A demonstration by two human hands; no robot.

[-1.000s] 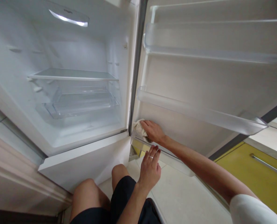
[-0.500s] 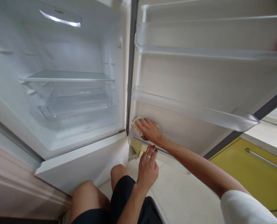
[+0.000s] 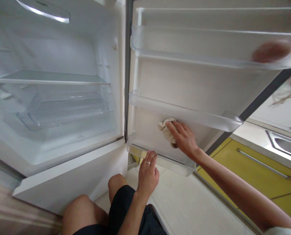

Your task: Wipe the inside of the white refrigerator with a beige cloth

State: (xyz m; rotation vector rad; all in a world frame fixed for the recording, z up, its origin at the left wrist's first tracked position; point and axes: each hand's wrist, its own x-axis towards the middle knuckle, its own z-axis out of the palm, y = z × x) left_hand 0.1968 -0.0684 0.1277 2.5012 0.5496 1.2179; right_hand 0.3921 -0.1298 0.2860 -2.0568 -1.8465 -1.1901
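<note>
My right hand (image 3: pixel 184 137) presses a crumpled off-white cloth (image 3: pixel 167 129) against the inner panel of the open fridge door (image 3: pixel 147 122). The cloth lies between the middle door shelf (image 3: pixel 182 111) and the bottom door shelf (image 3: pixel 165 163), with part of it hidden under my fingers. My left hand (image 3: pixel 148 173), a ring on one finger, rests at the front edge of that bottom shelf. Its fingers are stretched out and its fingertips touch the clear plastic.
On the left, the fridge interior holds a glass shelf (image 3: pixel 54 76) and a clear drawer (image 3: pixel 67 111). Yellow cabinets (image 3: pixel 258 176) and a sink (image 3: pixel 287 143) stand at the right. A blurred reddish-brown shape (image 3: pixel 271 51) shows at the upper door shelf.
My right hand has slid the cloth rightward along the door panel, away from the hinge side. My left hand stays at the bottom shelf's edge. The view has shifted right.
</note>
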